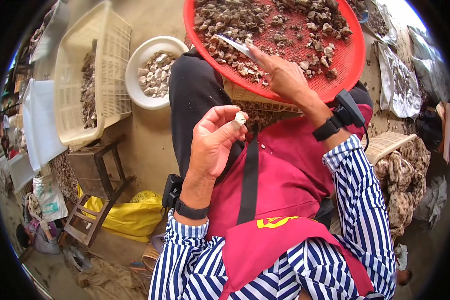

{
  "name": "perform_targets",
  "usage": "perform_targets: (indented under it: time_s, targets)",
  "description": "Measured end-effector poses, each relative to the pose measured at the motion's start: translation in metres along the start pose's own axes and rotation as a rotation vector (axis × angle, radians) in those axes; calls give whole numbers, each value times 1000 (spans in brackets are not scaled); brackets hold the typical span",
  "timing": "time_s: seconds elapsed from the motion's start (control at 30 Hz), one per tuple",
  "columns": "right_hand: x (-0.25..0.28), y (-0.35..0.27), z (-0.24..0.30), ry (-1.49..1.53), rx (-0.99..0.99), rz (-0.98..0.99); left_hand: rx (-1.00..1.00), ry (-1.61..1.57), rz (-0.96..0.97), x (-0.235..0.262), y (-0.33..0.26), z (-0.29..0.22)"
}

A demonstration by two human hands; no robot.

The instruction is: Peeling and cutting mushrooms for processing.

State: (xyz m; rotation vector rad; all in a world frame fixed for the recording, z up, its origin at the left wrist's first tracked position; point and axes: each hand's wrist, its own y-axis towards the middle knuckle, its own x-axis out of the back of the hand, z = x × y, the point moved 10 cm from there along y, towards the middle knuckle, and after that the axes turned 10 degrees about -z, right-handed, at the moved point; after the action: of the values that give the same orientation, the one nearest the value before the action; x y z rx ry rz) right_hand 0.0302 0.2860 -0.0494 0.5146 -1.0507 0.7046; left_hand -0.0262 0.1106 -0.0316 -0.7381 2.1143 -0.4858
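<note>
Between the thumb and fingers of my left hand is a small whitish lump, pale like a trimmed piece of root or fungus; its exact kind I cannot tell. My right hand grips a knife, its blade pointing up and left over a red mesh tray. Brown and grey rough lumps lie heaped in that tray, which rests across my knees. Left of my leg stands a white bowl with cleaner, paler pieces inside.
A tall cream plastic basket holding brown material stands at the left. Below it are a wooden chair and a yellow sack. At the right lie silvery sacks and a bundle of stained cloth. Another person is at the lower left.
</note>
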Motion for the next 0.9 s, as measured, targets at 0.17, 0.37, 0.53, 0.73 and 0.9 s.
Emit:
perform_targets:
  time_s: [0.17,0.37,0.53,0.73,0.9]
  targets:
    - [-10,-5,-1,-69,34,58,-7,-3,-17,6,-2,-1]
    - [-13,-5,-8,-66,30,42,2,-19,-30,7,-2,-2]
    - [15,-13,-18,35,-23,-79,-21,-15,-7,5,-1,-4]
    - [70,-69,24,649,-62,-23,-61,-9,-46,5,2,-6]
    - [69,-121,39,619,-76,149,-104,44,-63,2,3,-10]
